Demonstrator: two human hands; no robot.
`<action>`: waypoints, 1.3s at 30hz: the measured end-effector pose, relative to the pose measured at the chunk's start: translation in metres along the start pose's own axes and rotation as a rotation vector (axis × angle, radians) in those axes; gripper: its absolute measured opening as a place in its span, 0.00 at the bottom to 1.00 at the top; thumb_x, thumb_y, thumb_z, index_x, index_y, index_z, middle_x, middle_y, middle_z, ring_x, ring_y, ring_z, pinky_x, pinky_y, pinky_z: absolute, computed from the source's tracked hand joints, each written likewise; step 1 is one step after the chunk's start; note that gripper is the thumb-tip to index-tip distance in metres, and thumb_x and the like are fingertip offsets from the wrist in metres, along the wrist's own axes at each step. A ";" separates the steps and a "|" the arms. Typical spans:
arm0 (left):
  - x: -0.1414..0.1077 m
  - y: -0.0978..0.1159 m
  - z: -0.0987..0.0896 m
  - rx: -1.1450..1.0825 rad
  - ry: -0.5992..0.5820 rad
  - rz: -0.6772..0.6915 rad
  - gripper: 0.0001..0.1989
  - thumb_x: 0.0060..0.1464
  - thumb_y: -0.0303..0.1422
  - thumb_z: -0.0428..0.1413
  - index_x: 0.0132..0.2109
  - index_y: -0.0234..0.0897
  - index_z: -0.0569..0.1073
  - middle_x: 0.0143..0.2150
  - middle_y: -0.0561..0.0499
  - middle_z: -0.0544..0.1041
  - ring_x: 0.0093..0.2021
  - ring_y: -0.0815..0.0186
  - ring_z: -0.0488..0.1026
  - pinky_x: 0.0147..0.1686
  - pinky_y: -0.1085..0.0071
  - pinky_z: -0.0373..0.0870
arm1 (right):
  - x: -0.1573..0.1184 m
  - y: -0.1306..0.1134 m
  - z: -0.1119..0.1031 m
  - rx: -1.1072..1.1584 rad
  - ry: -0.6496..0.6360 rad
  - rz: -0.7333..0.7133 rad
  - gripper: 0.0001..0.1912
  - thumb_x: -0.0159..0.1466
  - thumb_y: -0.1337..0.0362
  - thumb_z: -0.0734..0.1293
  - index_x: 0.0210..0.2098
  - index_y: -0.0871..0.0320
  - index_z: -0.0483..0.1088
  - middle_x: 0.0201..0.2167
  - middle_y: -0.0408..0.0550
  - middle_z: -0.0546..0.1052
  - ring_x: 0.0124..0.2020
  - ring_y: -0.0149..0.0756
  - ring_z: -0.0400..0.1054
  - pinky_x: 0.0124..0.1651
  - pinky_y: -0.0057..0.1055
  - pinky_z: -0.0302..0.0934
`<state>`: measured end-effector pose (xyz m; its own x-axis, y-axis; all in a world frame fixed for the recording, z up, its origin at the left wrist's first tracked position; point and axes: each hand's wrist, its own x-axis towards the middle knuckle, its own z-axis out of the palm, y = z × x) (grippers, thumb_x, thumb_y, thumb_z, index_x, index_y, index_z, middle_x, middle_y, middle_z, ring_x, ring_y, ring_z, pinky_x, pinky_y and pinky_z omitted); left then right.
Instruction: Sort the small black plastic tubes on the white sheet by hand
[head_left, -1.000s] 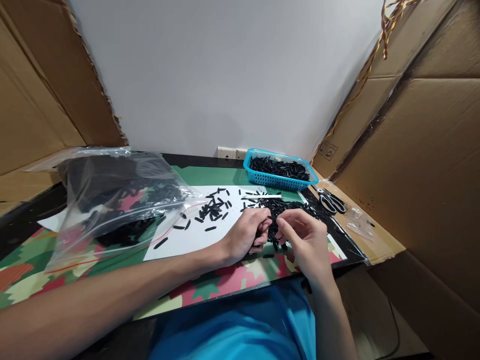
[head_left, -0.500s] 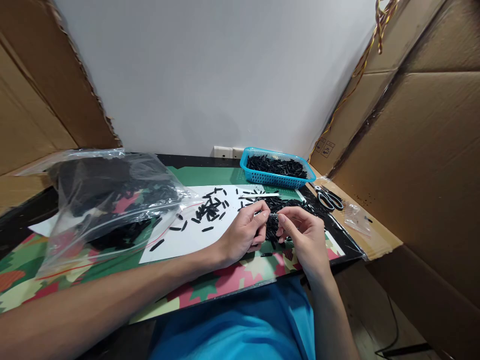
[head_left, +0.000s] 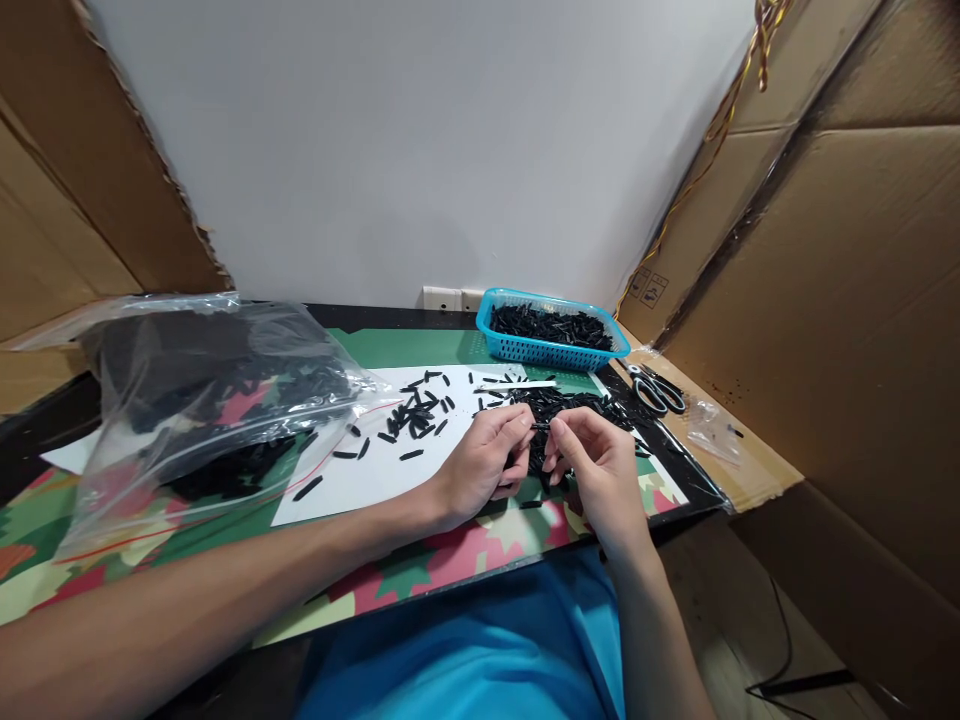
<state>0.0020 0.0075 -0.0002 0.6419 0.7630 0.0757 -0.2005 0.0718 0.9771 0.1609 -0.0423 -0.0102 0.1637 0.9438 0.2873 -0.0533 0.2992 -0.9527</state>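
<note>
My left hand (head_left: 489,457) and my right hand (head_left: 596,462) meet almost fingertip to fingertip over a heap of small black pieces (head_left: 555,400). A thin black piece (head_left: 541,427) spans the short gap between them, its two ends pinched in my closed fingers. To the left of my hands, more loose black pieces (head_left: 416,415) are scattered on a white sheet (head_left: 382,475). Just beyond my hands lies a thin white strip (head_left: 517,385). One black piece (head_left: 531,504) rests near the table's front edge, between my wrists.
A blue basket (head_left: 555,354) of black pieces stands at the back, by the wall. Scissors (head_left: 651,390) and a small clear bag (head_left: 711,432) lie to the right. A large clear plastic bag (head_left: 150,430) with dark contents covers the left side. Cardboard (head_left: 862,300) rises at the right.
A dark piece now shows between my fingertips, where a paler, glinting one showed before. Both hands have shifted slightly left in view, along with the whole scene.
</note>
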 end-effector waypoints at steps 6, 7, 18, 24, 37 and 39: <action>0.000 0.001 0.000 -0.016 0.006 0.003 0.22 0.69 0.49 0.53 0.32 0.39 0.64 0.17 0.61 0.61 0.15 0.76 0.50 0.15 0.80 0.51 | -0.001 0.001 0.002 -0.045 -0.004 -0.021 0.16 0.70 0.50 0.73 0.36 0.57 0.76 0.26 0.42 0.76 0.26 0.31 0.70 0.26 0.26 0.66; 0.000 0.001 0.000 -0.011 0.006 0.003 0.22 0.69 0.49 0.53 0.32 0.39 0.65 0.17 0.61 0.61 0.15 0.76 0.50 0.15 0.80 0.51 | -0.001 0.001 0.002 -0.051 -0.007 -0.024 0.16 0.70 0.49 0.72 0.36 0.57 0.76 0.26 0.42 0.76 0.26 0.31 0.70 0.26 0.26 0.66; -0.001 -0.001 0.000 -0.010 -0.001 -0.004 0.23 0.69 0.50 0.54 0.31 0.39 0.64 0.18 0.61 0.60 0.16 0.76 0.49 0.15 0.79 0.50 | -0.001 0.002 0.002 -0.060 0.008 -0.037 0.18 0.72 0.49 0.71 0.34 0.56 0.74 0.24 0.41 0.74 0.24 0.31 0.68 0.26 0.27 0.65; 0.000 0.001 0.000 -0.026 0.012 -0.007 0.20 0.68 0.48 0.56 0.34 0.40 0.63 0.20 0.62 0.61 0.17 0.76 0.51 0.16 0.80 0.50 | -0.001 0.000 0.001 -0.067 0.025 -0.043 0.16 0.72 0.50 0.72 0.35 0.56 0.74 0.26 0.41 0.75 0.25 0.31 0.70 0.28 0.26 0.65; 0.000 0.000 0.002 -0.025 0.046 -0.003 0.16 0.69 0.47 0.49 0.38 0.42 0.64 0.17 0.63 0.58 0.16 0.74 0.48 0.15 0.80 0.51 | 0.022 -0.032 -0.009 -0.264 0.154 -0.271 0.13 0.70 0.53 0.73 0.37 0.56 0.75 0.26 0.42 0.77 0.25 0.32 0.72 0.25 0.27 0.68; 0.000 -0.001 0.000 -0.026 0.048 -0.014 0.16 0.69 0.48 0.49 0.39 0.42 0.64 0.16 0.63 0.58 0.16 0.74 0.48 0.15 0.80 0.50 | 0.046 -0.057 -0.009 -0.336 0.203 -0.433 0.12 0.70 0.54 0.72 0.37 0.56 0.76 0.26 0.42 0.76 0.25 0.32 0.72 0.24 0.28 0.68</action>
<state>0.0025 0.0071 -0.0010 0.6088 0.7916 0.0517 -0.2110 0.0987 0.9725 0.1805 -0.0173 0.0563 0.2879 0.6894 0.6647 0.3704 0.5599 -0.7412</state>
